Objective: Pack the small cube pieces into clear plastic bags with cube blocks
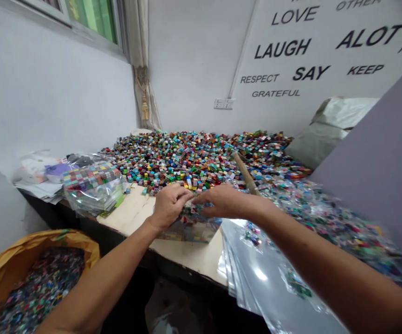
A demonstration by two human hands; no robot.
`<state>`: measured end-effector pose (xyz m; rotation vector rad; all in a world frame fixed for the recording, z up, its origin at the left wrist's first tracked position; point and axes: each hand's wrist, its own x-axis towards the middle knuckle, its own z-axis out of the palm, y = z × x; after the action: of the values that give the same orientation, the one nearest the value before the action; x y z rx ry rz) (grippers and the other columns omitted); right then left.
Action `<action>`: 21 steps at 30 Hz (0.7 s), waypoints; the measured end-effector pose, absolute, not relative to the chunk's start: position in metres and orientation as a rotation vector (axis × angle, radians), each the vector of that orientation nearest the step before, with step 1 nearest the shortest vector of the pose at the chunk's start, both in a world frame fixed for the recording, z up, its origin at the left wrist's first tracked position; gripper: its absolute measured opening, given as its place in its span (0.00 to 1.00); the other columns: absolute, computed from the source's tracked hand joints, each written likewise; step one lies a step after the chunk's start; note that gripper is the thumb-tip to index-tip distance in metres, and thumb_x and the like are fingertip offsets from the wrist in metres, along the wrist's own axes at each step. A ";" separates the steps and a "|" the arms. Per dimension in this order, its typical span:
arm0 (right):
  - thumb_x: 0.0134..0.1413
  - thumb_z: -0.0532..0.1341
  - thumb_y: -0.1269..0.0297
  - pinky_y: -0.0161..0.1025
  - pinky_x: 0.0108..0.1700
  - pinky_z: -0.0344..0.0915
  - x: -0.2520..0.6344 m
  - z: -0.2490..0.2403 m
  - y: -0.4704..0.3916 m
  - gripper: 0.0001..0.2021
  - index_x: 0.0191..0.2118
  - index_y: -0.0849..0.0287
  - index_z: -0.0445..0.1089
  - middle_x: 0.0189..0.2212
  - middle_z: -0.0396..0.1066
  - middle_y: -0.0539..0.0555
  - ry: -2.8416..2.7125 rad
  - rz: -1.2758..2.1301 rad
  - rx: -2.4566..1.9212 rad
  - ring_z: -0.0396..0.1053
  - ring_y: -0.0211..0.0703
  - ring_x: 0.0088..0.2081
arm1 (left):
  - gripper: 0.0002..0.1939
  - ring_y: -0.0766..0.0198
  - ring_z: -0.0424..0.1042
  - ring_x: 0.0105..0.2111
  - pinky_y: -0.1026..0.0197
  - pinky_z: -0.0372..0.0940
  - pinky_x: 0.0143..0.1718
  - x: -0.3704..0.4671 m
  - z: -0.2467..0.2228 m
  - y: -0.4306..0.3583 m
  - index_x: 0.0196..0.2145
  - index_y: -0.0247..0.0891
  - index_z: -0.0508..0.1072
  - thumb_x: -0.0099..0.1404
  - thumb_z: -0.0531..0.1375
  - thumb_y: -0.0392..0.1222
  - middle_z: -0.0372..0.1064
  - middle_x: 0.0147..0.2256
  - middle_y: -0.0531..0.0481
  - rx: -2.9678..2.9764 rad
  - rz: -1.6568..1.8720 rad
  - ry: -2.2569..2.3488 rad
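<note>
Head view: the left hand [173,199] is placed near the middle of the frame, its thumb and forefinger closed together at the upper edge of a clear bag [190,231]; whether the film is pinched cannot be told. The right hand [222,199] is held just beside it, fingers loosely bent and parted, fingertips pointed toward the left ones. Small coloured pieces can be seen in the bag, which is laid at the front edge of the table [131,208], below the hands.

Behind the hands, a wide pile [187,157] of coloured blocks is spread across the centre, and a stick [245,175] is rested against it, right of centre. Small clear packs [333,218] are heaped at the right, and flat film [267,278] is laid at the lower right, partly hidden by the right forearm. A full bag [93,183] is set left of centre. Small packs are also held in a yellow sack [61,236], lower left.
</note>
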<state>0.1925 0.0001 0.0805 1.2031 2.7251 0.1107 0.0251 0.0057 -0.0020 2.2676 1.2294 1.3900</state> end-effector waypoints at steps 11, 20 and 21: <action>0.53 0.55 0.67 0.34 0.41 0.63 0.201 0.083 0.011 0.16 0.45 0.52 0.75 0.40 0.77 0.51 2.835 -0.213 1.245 0.72 0.43 0.40 | 0.11 0.66 0.67 0.30 0.64 0.57 0.31 0.024 0.001 0.007 0.28 0.39 0.76 0.64 0.57 0.42 0.69 0.27 0.52 2.263 1.336 1.287; 0.52 0.58 0.65 0.47 0.43 0.63 0.180 0.081 0.007 0.13 0.42 0.52 0.75 0.41 0.76 0.55 2.597 -0.057 1.318 0.72 0.53 0.42 | 0.10 0.66 0.66 0.29 0.64 0.56 0.31 0.025 0.000 0.008 0.27 0.38 0.75 0.64 0.57 0.40 0.68 0.26 0.52 2.265 1.349 1.254; 0.52 0.58 0.65 0.46 0.45 0.63 0.188 0.081 0.006 0.13 0.43 0.52 0.75 0.42 0.76 0.54 2.689 -0.117 1.333 0.72 0.51 0.43 | 0.10 0.66 0.66 0.29 0.64 0.56 0.31 0.024 0.000 0.008 0.27 0.38 0.75 0.64 0.57 0.40 0.68 0.26 0.52 2.244 1.353 1.253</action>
<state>0.1879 0.0065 0.0808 1.3325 2.6894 -0.1171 0.0243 0.0079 0.0005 2.2440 1.2534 1.3532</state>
